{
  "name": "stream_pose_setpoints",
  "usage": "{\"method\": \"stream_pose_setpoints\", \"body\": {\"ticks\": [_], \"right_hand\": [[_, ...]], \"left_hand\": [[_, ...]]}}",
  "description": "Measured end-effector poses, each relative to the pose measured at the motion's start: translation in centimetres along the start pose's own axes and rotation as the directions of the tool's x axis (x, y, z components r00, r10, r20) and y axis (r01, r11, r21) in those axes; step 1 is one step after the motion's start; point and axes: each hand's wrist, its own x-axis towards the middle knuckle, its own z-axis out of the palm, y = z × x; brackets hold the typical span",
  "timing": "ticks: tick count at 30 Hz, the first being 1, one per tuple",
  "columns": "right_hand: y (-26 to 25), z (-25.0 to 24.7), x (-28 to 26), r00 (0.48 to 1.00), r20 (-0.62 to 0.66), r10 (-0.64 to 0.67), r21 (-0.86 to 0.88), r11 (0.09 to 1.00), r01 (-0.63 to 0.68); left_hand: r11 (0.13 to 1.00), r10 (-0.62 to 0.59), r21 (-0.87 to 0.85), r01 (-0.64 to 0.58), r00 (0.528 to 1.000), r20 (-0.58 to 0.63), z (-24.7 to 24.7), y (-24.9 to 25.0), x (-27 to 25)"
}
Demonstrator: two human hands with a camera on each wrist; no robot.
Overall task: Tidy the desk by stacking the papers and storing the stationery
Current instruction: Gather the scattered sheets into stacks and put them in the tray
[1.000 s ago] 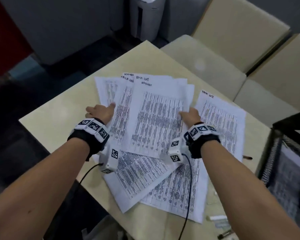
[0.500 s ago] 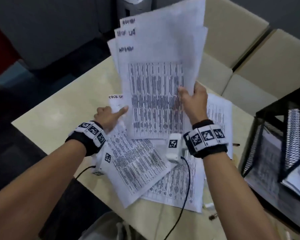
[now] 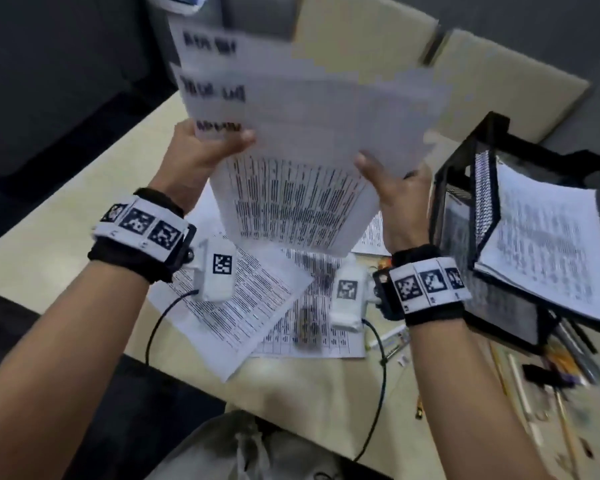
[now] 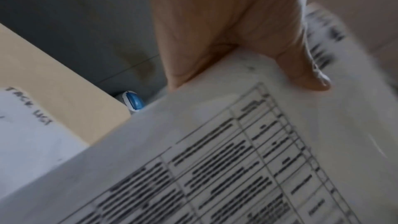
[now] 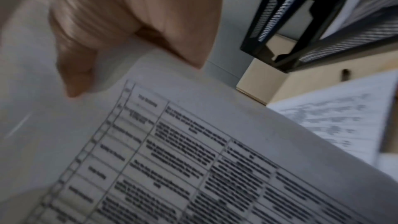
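Observation:
A sheaf of printed papers [image 3: 302, 140] is held upright above the desk, fanned at the top. My left hand [image 3: 201, 150] grips its left edge, thumb on the front sheet. My right hand [image 3: 392, 188] grips the right edge the same way. Both wrist views show the thumb pressed on the sheaf [image 4: 237, 151] [image 5: 172, 151], with my left hand [image 4: 237, 31] and right hand [image 5: 120, 28] curled round it. More printed sheets [image 3: 243, 303] lie loose on the beige desk [image 3: 66, 237] beneath. Pens and pencils [image 3: 551, 375] lie scattered at the lower right.
A black mesh paper tray [image 3: 492, 188] [image 5: 312, 28] stands at the right, with sheets [image 3: 548, 244] lying in it. Beige chairs [image 3: 378, 43] sit beyond the desk's far edge. A white and blue bin [image 4: 133, 101] stands on the floor beyond the corner.
My left hand left the desk and took the sheaf's left edge. Both hands raised the sheaf further and shifted it right toward the tray. The view swung down and right.

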Motion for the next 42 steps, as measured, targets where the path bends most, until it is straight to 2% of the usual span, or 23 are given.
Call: {"method": "stream_pose_setpoints", "body": {"ticks": [4,6,9,11,13,16,18,21,24,27,30,32,34,36,38,39,40,41,42], "right_hand": [[3.0,-0.3,-1.4,0.985,0.012,0.170,-0.144,0.976,-0.166],[3.6,-0.5,-1.8,0.978,-0.020,0.205,-0.200,0.958,-0.205],[2.9,-1.7,-1.7,0.990,-0.066,0.124,-0.216,0.967,-0.135],[2.6,-2.7,-1.9,0.994,-0.069,0.090,-0.241,0.965,-0.104],[3.3,-4.1,-2.7,0.978,-0.057,0.199,-0.317,0.926,-0.207],[5.7,-7.7,-5.4,0.893,-0.043,0.448,-0.469,0.780,-0.414],[6.7,-10.6,-8.2,0.841,-0.025,0.540,-0.447,0.747,-0.492],[7.3,-15.3,-12.3,0.766,-0.101,0.635,-0.331,0.705,-0.627],[6.7,-20.0,-14.4,0.730,-0.282,0.622,-0.245,0.689,-0.682],[5.9,-25.0,-14.3,0.698,-0.441,0.564,-0.215,0.689,-0.693],[6.3,-29.7,-12.8,0.643,-0.533,0.550,-0.142,0.690,-0.709],[6.6,-32.2,-11.2,0.625,-0.576,0.527,-0.093,0.717,-0.691],[6.5,-34.2,-9.2,0.604,-0.622,0.498,-0.119,0.703,-0.702],[6.3,-35.6,-7.3,0.596,-0.652,0.470,-0.146,0.693,-0.706],[6.5,-36.2,-5.9,0.582,-0.630,0.515,-0.179,0.633,-0.753],[6.6,-36.1,-5.6,0.627,-0.574,0.527,-0.246,0.619,-0.746],[7.0,-36.2,-5.2,0.625,-0.550,0.555,-0.209,0.633,-0.746],[7.3,-36.6,-4.9,0.642,-0.556,0.528,-0.271,0.615,-0.740],[7.5,-36.8,-4.8,0.648,-0.563,0.513,-0.364,0.549,-0.752]], "left_hand": [[0.962,-0.204,0.203,0.185,0.976,0.077,0.8,-2.3,-1.7],[0.935,-0.244,0.287,0.208,0.965,0.094,1.7,-2.7,-2.6],[0.933,-0.148,0.323,0.158,0.987,-0.054,3.1,-1.6,-2.6],[0.934,-0.097,0.326,0.143,0.983,-0.154,4.2,-1.1,-2.1],[0.931,-0.125,0.311,0.190,0.968,-0.219,5.4,-1.5,-1.8],[0.886,-0.255,0.322,0.334,0.930,-0.264,7.6,-3.7,-2.3],[0.830,-0.346,0.355,0.430,0.897,-0.275,9.5,-5.5,-3.1],[0.750,-0.493,0.370,0.548,0.837,-0.240,13.3,-7.8,-3.9],[0.686,-0.598,0.415,0.598,0.788,-0.147,18.0,-9.4,-4.3],[0.672,-0.642,0.488,0.556,0.767,0.010,23.0,-10.5,-5.4],[0.671,-0.690,0.520,0.529,0.703,0.174,26.9,-11.7,-7.1],[0.681,-0.698,0.527,0.508,0.667,0.260,28.8,-12.6,-7.8],[0.711,-0.659,0.551,0.436,0.686,0.307,30.5,-13.2,-7.5],[0.741,-0.597,0.558,0.374,0.748,0.290,32.1,-13.7,-6.1],[0.751,-0.541,0.571,0.331,0.804,0.246,33.4,-14.2,-4.7],[0.738,-0.519,0.603,0.303,0.826,0.220,33.8,-14.8,-4.1],[0.719,-0.498,0.640,0.270,0.842,0.205,34.1,-15.1,-3.8],[0.694,-0.494,0.678,0.244,0.846,0.201,34.3,-15.7,-3.6],[0.662,-0.498,0.716,0.221,0.843,0.201,34.5,-16.3,-3.5]]}}
